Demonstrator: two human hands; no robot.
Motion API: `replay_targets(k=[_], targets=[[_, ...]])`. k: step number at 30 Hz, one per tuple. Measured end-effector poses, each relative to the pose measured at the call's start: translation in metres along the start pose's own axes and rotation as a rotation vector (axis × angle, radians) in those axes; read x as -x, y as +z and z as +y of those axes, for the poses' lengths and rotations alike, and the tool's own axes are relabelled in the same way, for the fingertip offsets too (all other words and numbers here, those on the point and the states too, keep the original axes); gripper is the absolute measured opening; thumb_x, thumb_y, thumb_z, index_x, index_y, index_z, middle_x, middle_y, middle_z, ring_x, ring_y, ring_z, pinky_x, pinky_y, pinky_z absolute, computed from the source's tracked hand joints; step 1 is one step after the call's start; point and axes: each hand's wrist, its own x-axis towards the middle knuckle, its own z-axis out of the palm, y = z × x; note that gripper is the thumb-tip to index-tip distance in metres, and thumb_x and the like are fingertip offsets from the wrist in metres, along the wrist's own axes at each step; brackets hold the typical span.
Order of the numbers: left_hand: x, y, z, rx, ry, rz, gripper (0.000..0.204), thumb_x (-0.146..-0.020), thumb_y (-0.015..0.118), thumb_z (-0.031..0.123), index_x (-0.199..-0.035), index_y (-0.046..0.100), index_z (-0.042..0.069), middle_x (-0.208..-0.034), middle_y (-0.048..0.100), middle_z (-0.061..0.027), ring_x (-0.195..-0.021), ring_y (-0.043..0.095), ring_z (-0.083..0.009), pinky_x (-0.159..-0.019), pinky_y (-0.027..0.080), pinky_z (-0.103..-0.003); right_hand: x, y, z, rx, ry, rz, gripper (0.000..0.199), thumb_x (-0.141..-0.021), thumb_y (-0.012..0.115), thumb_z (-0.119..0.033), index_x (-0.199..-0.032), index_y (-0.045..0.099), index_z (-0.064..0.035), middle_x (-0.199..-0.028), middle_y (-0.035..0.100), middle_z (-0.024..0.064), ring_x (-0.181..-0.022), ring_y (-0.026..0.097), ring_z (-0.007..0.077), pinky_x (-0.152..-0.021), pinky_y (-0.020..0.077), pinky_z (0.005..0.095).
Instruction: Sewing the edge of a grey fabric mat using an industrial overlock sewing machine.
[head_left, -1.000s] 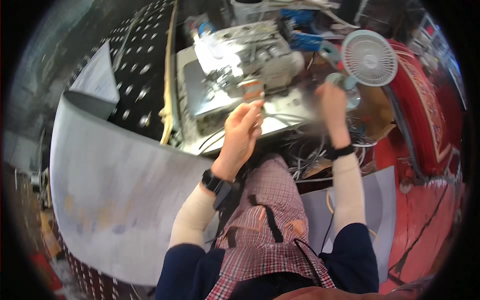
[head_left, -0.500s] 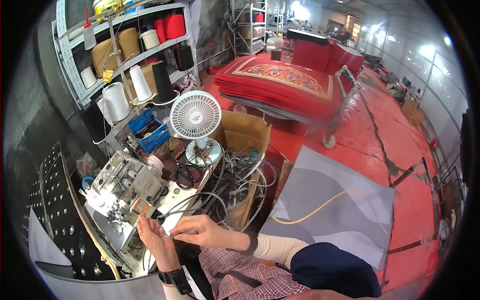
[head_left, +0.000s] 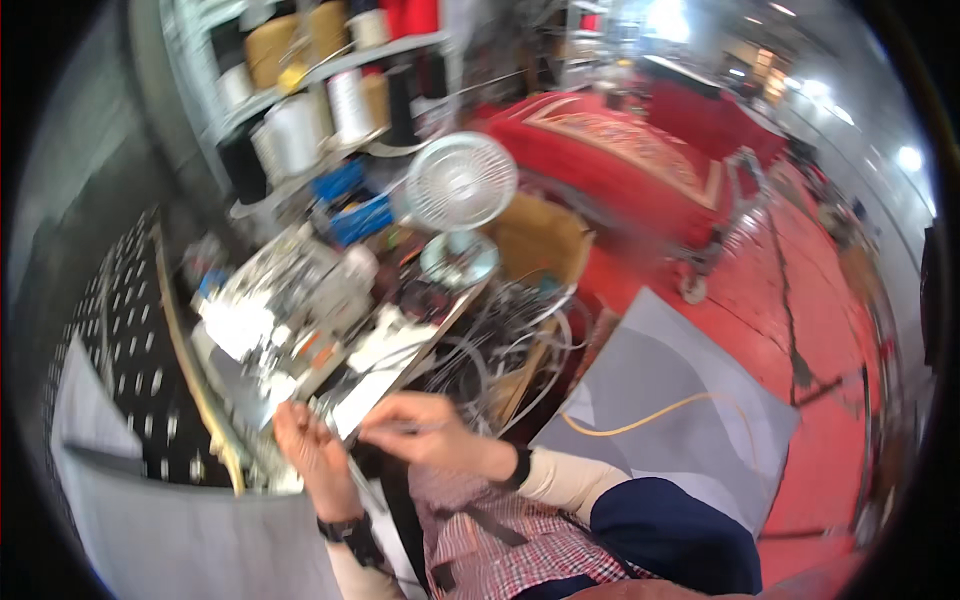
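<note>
My left hand is raised in front of the sewing machine, palm turned toward the right and fingers bent together. Whatever its fingertips hold is too blurred to name. A short way to its right, my right hand is closed in a pinch around something thin and greyish, which motion blur hides. Both hands are above the near end of the white machine table. Grey strips or cords lie tangled in a cardboard box beyond my right hand.
A white fan and a blue basket stand behind the machine, below a shelf of thread cones. At the right, a grey patterned mat carries a yellow cord. Farther back, red carpets are stacked on a cart.
The whole view has swung, so the machine, fan and carpets sit farther right and the picture is blurred. My hands remain close together, with a slightly wider gap between them.
</note>
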Motion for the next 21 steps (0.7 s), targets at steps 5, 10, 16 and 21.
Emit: replay_targets(k=[5,10,16,21], targets=[[0.008,-0.002,-0.012,0.230,-0.246,0.053,0.021,-0.091,0.059,0.022,-0.076,0.045,0.020,-0.055,0.027,0.0101,-0.045,0.024,-0.0022,-0.042,0.022,-0.020,-0.006,0.015,0.005,-0.024,-0.280,0.127,0.013,-0.079,0.063,0.006,-0.092,0.060,0.0035,-0.093,0.063,0.0150,-0.081,0.064,0.0200,-0.072,0.0520,0.0290],[0.005,-0.004,-0.011,0.491,-0.259,-0.056,0.036,-0.095,0.045,0.043,-0.108,0.054,0.011,-0.060,0.027,0.0063,-0.050,0.027,-0.0037,-0.044,0.022,-0.021,-0.005,0.036,0.007,0.190,-0.359,0.116,0.018,-0.076,0.066,0.004,-0.093,0.060,0.0021,-0.094,0.063,0.0156,-0.082,0.062,0.0215,-0.071,0.0496,0.0277],[0.006,-0.015,-0.005,0.440,-0.121,-0.043,0.069,-0.095,0.016,0.057,-0.124,0.049,0.004,-0.089,0.056,-0.0031,-0.062,0.039,-0.0114,-0.049,0.034,-0.023,-0.004,0.055,0.022,0.116,-0.293,0.132,0.018,-0.077,0.066,0.006,-0.093,0.058,0.0011,-0.095,0.062,0.0151,-0.082,0.062,0.0200,-0.073,0.0500,0.0276],[0.007,-0.011,-0.002,0.439,-0.128,0.003,0.070,-0.094,0.016,0.060,-0.126,0.047,0.006,-0.098,0.059,-0.0072,-0.066,0.042,-0.0126,-0.056,0.039,-0.024,-0.013,0.058,0.033,0.141,-0.349,0.106,0.017,-0.079,0.065,0.004,-0.093,0.055,0.0011,-0.096,0.062,0.0162,-0.085,0.063,0.0205,-0.074,0.0508,0.0285]])
